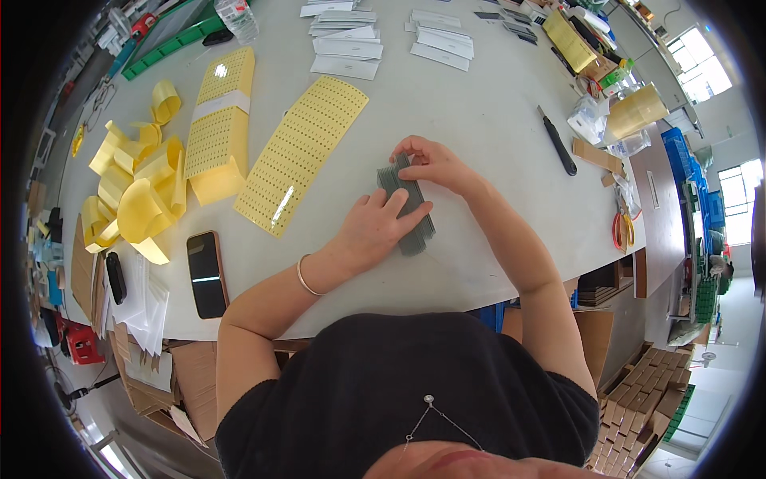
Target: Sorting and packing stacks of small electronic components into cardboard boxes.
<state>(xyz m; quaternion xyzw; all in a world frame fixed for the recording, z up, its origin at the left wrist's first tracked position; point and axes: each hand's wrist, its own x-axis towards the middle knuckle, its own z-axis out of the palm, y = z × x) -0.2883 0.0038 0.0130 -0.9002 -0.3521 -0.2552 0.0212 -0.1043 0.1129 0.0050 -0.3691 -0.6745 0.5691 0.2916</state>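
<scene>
2 hands on grey pieces; 1 phone

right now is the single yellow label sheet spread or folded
Spread: the single yellow label sheet lies open, all four corners showing.

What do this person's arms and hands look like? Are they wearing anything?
Both the left hand and the right hand are bare, with no gloves. A thin, round, pale bracelet circles the left wrist; the right wrist has none. Short, plain black sleeves leave the forearms uncovered.
</scene>
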